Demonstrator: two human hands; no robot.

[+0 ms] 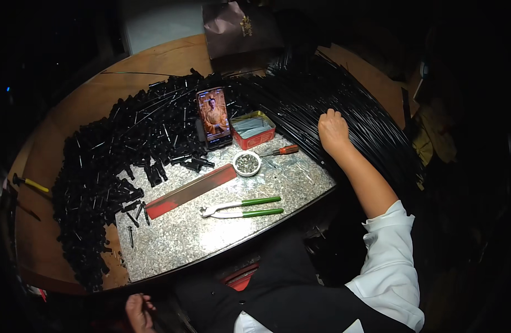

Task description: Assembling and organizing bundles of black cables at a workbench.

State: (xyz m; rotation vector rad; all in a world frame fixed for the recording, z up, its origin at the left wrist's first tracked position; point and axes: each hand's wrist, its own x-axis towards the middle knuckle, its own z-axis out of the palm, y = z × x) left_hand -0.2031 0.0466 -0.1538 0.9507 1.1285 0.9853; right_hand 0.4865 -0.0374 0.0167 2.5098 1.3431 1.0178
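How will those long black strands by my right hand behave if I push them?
The black strands would probably feel fairly stiff, since they lie mostly straight. Each is likely light, being so thin. Glossy and heaped together, they may slide over one another under your right hand.

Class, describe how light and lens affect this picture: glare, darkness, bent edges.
In the head view, glare whitens part of the stone slab below the green-handled pliers; in that same view, the slab's front edge bows, the picture's rim sinks into black, and the left hand looks dimmer than the right hand.
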